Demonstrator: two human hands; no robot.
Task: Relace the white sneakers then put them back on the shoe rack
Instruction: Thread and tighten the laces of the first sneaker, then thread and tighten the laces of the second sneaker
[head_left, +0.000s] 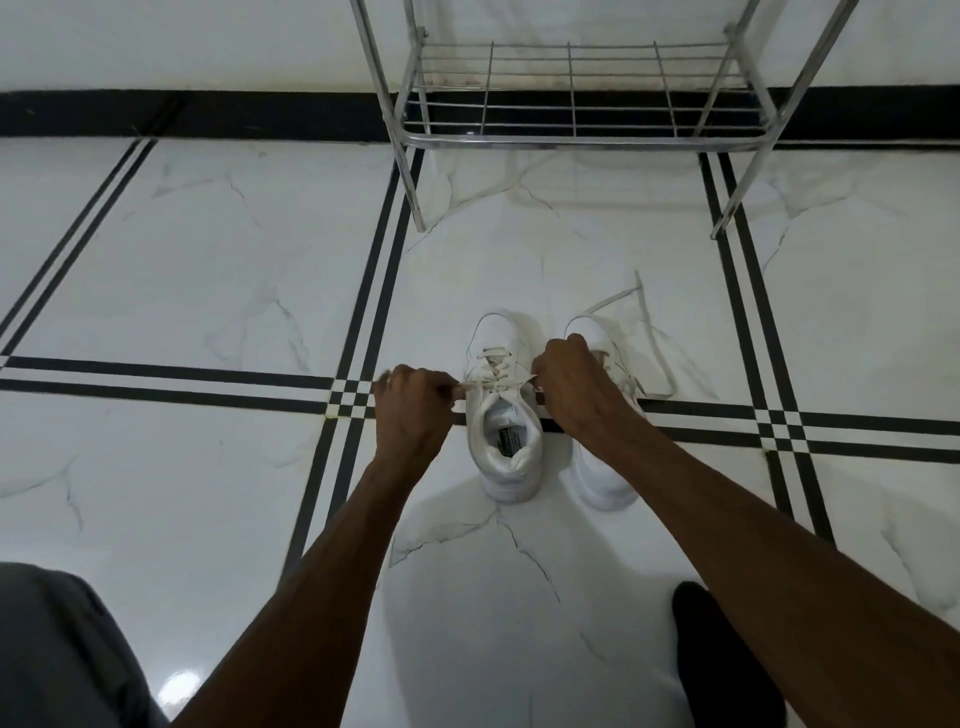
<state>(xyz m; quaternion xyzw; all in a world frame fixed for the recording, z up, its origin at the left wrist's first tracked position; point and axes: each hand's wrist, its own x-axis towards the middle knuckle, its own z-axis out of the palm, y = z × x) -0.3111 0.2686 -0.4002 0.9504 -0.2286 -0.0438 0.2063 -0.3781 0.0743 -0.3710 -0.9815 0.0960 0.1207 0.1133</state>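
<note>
Gripping one end of a white lace (496, 383), the left hand (413, 410) is closed into a fist just left of the left sneaker (503, 441), level with its top eyelets. The other end of the same lace is pinched by the right hand (574, 389), whose fingers are curled shut just right of that sneaker. Between the two hands the lace is drawn taut and nearly level across the sneaker's tongue. Crossed lacing is seen up the front of this sneaker, and its opening with a printed insole label is turned toward the camera.

The right sneaker (602, 467) is stood just right of the left sneaker, toes pointing the same way, and is partly covered by the right hand and forearm. A loose lace (652, 338) is trailed from it in a loop over the floor (208, 260), beyond and to the right of the left sneaker.

Both sneakers are set on white marble-look tiles crossed by double black lines. Farther beyond the left sneaker's toe, a metal shoe rack (571, 135) is stood against the wall, its lowest wire shelf bare. A dark sock-clad foot (722, 654) is seen nearer the camera, to the right of the left sneaker.
</note>
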